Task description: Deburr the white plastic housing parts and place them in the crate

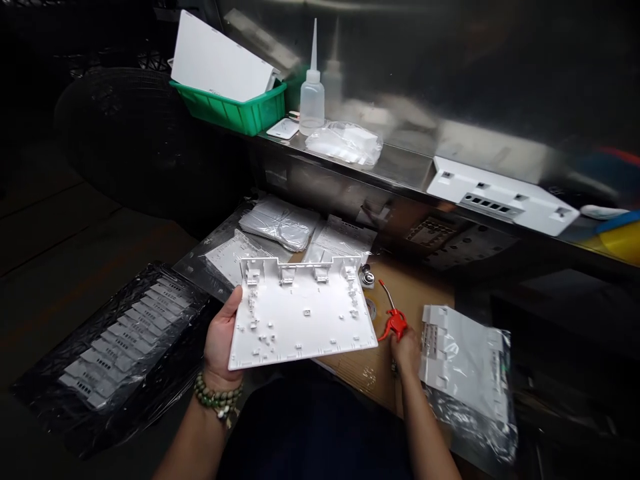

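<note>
My left hand [223,340] grips a white plastic housing panel [300,327] by its left edge, thumb on the near face. Small clips and posts stand up from the panel's inner side, which faces me. My right hand [406,352] is closed around a red air blow gun [397,323], whose thin metal nozzle points up and to the left. The gun sits just right of the panel, apart from it, above the cardboard [345,363]. A bagged white panel [465,353] lies to the right of my right hand.
A steel shelf [400,170] crosses the back, bearing a green bin [240,115], a squeeze bottle [313,103], a plastic bag [345,143] and a slotted white housing [500,193]. Wrapped white parts [280,223] lie beneath it. At left, several panels [127,340] rest on black plastic.
</note>
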`<control>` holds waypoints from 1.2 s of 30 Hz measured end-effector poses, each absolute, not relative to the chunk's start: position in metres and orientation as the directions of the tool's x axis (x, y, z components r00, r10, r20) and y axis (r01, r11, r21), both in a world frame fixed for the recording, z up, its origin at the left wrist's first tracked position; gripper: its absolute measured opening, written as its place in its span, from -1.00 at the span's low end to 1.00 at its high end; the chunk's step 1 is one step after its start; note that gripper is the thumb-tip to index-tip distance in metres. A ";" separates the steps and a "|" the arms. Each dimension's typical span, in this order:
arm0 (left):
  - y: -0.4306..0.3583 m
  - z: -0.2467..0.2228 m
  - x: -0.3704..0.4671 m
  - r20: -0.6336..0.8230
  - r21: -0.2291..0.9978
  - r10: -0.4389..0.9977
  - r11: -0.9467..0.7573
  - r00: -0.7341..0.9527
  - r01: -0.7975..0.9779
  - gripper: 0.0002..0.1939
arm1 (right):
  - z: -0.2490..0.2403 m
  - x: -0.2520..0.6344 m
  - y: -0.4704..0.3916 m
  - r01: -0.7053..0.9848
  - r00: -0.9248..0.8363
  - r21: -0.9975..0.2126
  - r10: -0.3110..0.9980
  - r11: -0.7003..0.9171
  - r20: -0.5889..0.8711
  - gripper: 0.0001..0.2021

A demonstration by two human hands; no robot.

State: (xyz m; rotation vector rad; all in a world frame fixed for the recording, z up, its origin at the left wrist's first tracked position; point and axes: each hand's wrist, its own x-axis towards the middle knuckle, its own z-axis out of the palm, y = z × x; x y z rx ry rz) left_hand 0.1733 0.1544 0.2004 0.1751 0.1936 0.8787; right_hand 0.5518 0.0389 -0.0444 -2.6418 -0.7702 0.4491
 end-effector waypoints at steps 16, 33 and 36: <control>0.064 0.095 0.031 -0.805 0.394 0.593 0.497 -0.029 -0.773 -0.39 | 0.074 0.517 0.036 -0.357 -0.453 -0.749 0.805 -0.558 -0.383 -0.23; 0.033 -0.048 0.007 -0.920 0.389 0.173 0.303 -0.352 -0.870 -0.71 | 0.113 0.348 0.063 0.752 -0.558 -0.658 0.577 0.046 -0.597 -0.38; 0.036 -0.043 0.006 -0.922 0.376 0.211 0.299 -0.324 -0.877 -0.72 | 0.110 0.354 0.062 0.765 -0.507 -0.644 0.608 -0.009 -0.611 -0.38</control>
